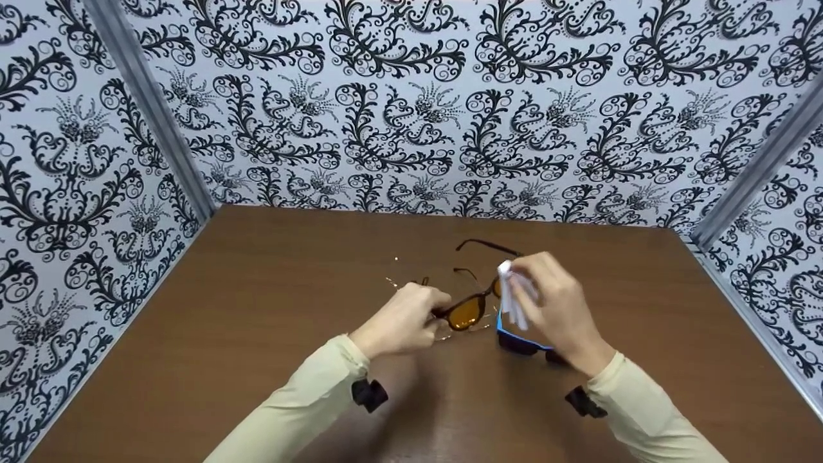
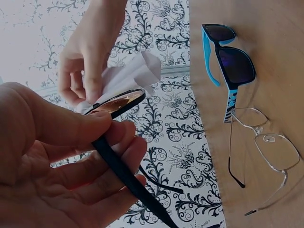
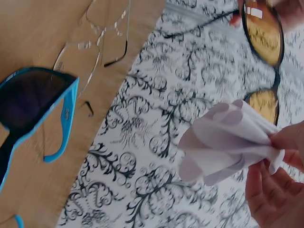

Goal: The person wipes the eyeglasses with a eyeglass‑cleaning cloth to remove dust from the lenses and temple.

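My left hand (image 1: 405,321) grips amber-lensed glasses (image 1: 467,314) with a dark frame, its thumb and fingers pinching them near the hinge in the left wrist view. The glasses are held above the table, temples unfolded. A bunched white cloth (image 3: 228,147) is pinched between the thumb and fingers of my right hand (image 1: 559,302). It hangs close to the far lens and partly hides it in the right wrist view; whether they touch, I cannot tell.
Black sunglasses with blue temples (image 2: 237,66) lie on the brown table (image 1: 289,257) below the right hand. Beside them are thin wire-framed eyeglasses (image 2: 259,129), mostly under the held glasses in the head view. Patterned walls (image 1: 411,128) stand behind and at both sides.
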The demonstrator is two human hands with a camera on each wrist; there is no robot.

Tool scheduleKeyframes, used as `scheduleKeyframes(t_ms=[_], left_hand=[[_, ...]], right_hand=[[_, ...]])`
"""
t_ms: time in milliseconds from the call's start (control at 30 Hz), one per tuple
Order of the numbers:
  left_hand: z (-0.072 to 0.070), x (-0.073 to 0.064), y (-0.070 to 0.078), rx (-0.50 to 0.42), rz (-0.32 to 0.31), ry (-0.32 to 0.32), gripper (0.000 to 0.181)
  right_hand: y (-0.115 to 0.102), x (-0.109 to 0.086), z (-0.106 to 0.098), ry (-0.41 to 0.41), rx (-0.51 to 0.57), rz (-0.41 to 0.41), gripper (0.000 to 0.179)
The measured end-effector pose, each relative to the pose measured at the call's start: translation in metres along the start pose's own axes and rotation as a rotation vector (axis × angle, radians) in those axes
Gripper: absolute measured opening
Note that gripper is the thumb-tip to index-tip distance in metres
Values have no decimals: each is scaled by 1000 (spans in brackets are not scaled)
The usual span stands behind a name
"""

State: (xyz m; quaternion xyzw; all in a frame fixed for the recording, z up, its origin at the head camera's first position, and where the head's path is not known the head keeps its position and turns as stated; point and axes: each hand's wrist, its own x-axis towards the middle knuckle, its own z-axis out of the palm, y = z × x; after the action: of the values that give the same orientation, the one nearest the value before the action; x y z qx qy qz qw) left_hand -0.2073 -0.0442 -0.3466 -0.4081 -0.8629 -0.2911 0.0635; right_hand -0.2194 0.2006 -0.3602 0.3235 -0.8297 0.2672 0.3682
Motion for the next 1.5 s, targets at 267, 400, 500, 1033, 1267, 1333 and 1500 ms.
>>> scheduleKeyframes(t_ms=[267, 400, 500, 1033, 1267, 1333, 1500], left_hand=[[-4, -5, -3, -21, -33, -5, 13], [-5, -6, -4, -2, -23, -14, 15], [-4, -6, -5, -1, -11, -27, 18], [-4, -5, -2, -30, -49, 3, 16], [0, -5, 1, -2, -52, -54, 20], [1, -5, 2, 3, -55, -69, 20], [4, -3, 3, 17, -36, -36, 20]], right_hand=[[0, -15, 8, -99, -87, -126, 24], [12, -14, 6, -83, -72, -2, 27], [16, -9, 5, -42, -50, 70, 25], [-1, -12, 10, -97, -77, -108, 26], [13, -7, 0, -56, -37, 64, 26], [12, -4, -2, -35, -26, 65, 24], [0, -2, 0, -28, -14, -4, 25]])
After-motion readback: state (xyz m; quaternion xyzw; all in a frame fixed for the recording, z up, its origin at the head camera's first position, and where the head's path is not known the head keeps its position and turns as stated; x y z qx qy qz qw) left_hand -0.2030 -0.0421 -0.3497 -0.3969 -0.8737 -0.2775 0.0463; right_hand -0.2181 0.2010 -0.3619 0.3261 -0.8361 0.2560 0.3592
